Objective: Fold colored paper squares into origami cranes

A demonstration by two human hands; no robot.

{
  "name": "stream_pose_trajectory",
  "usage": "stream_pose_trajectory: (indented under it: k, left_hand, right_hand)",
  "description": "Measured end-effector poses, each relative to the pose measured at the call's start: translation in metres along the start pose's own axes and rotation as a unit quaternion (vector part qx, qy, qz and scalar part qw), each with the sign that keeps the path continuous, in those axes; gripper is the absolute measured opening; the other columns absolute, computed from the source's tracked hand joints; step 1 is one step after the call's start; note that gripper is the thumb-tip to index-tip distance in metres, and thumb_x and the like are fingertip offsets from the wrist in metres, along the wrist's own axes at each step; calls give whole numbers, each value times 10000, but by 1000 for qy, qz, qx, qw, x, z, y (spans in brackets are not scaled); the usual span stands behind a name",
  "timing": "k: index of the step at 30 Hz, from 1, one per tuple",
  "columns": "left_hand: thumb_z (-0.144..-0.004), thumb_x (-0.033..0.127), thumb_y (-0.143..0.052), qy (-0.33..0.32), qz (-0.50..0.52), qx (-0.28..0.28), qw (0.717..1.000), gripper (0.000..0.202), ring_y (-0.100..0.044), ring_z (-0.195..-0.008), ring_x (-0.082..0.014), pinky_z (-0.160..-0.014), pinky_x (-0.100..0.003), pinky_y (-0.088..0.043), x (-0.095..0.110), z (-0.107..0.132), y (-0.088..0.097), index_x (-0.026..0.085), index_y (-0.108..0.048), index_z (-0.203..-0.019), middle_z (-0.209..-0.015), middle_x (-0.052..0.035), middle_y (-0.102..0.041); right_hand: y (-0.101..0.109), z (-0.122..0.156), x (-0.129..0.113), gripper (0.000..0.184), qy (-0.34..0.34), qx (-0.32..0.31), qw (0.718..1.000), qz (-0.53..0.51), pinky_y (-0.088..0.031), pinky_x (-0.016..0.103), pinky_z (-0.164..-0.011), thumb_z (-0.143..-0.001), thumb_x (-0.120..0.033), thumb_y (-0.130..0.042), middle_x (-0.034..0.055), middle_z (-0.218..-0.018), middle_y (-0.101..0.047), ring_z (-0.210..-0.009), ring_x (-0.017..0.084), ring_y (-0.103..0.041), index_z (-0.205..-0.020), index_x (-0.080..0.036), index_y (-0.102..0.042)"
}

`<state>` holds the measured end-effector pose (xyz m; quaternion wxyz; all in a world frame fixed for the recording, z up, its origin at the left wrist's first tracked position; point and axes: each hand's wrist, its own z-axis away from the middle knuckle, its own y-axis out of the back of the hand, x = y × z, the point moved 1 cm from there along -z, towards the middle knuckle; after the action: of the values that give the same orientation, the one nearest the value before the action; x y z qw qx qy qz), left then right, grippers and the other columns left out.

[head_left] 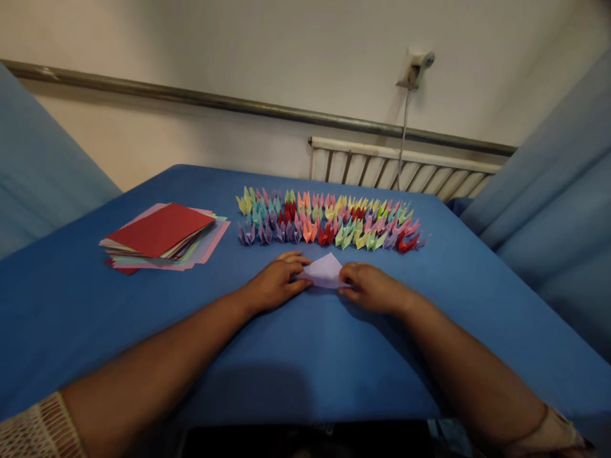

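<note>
A pale lilac sheet of origami paper [328, 268] lies on the blue tabletop in front of me, with one corner pointing away and a straight folded edge nearer me. My left hand [279, 280] holds its left end, fingers over the far side and thumb at the near edge. At the right end my right hand [370, 286] is closed, with curled fingers and thumb pinching the paper. Both outer corners are hidden by the fingers. Just beyond the sheet stand rows of small folded paper cranes [327, 234] in many colours.
A loose stack of coloured paper sheets [160, 230], red on top, sits to the left on the blue cloth [267, 356]. Behind the table are a metal rail [238, 105], a radiator [405, 159] and a plugged-in cord [404, 127]. Blue curtains [563, 235] hang at both sides.
</note>
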<state>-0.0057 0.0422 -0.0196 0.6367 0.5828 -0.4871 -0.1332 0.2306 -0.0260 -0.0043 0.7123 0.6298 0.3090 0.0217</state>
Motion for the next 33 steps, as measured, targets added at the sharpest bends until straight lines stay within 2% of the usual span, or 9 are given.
stream_pose_trajectory:
  k: [2,5,9,13,15,19,24,28,33]
  left_hand:
    - [-884,423,-542,37,-2,3,999,295,-465,-1291,-268,-1090,-420,-341,-4,-2,1,178,-660,-770,-1275,-90,-624]
    - [-877,461,-531,85,-17,20,996,355,-444,-1308,-292,-1086,-438,-336,-10,-3,2,174,-616,-686,-1283,-103,-621]
    - [-828,408,-580,118,-37,51,991,241,-482,-1259,-306,-1055,-459,-369,-14,-1,1,174,-637,-823,-1260,-122,-622]
    - [-817,356,-584,104,-52,60,991,346,-496,-1247,-299,-1061,-470,-364,-12,0,-1,160,-620,-1099,-1266,-134,-611]
    - [-832,351,-569,93,-52,48,993,368,-483,-1265,-300,-1069,-484,-352,-11,1,-3,156,-609,-1141,-1299,-141,-593]
    - [-833,351,-578,76,-41,41,995,357,-483,-1268,-289,-1066,-477,-354,-8,1,-4,173,-615,-1140,-1310,-128,-592]
    - [-840,353,-574,79,-31,36,996,373,-458,-1291,-297,-1077,-474,-341,-7,2,-3,173,-612,-1164,-1324,-126,-582]
    - [-816,353,-602,89,-3,47,995,414,-487,-1262,-300,-1067,-456,-363,-5,3,-2,175,-608,-1190,-1279,-121,-610]
    - [-779,428,-636,143,123,89,978,537,-580,-1139,-305,-985,-444,-439,-1,3,4,176,-581,-1250,-1265,-130,-618]
  right_hand:
    - [5,-1,10,152,-43,-26,999,-3,-384,267,-658,-889,-286,-536,38,-796,-626,-696,153,-539,-856,-161,-616]
    - [11,-1,19,182,-114,-41,993,2,-336,251,-576,-846,-355,-586,11,-740,-632,-641,141,-531,-788,-184,-608]
    - [8,-2,19,234,-178,-7,984,30,-366,263,-615,-782,-370,-658,37,-852,-678,-739,178,-597,-923,-189,-613]
    - [-6,-9,9,476,-195,95,976,31,-432,320,-768,-818,-492,-619,142,-1126,-639,-960,253,-625,-1144,-153,-547]
    - [-13,-13,4,513,-189,122,973,44,-436,348,-823,-820,-501,-619,174,-1153,-620,-1031,283,-608,-1168,-133,-534]
    - [-17,-17,-1,505,-205,105,971,58,-446,360,-786,-804,-527,-629,170,-1103,-649,-993,293,-631,-1128,-148,-557]
    - [-13,-18,5,485,-247,75,965,41,-407,328,-636,-744,-584,-664,117,-887,-703,-824,277,-656,-1012,-183,-611]
    - [-21,-21,17,336,-225,78,970,-44,-354,278,-569,-734,-510,-690,33,-747,-669,-673,192,-597,-854,-202,-633]
    - [-33,-26,19,206,-71,138,963,-221,-388,242,-602,-784,-385,-652,-12,-735,-579,-657,131,-510,-758,-186,-610]
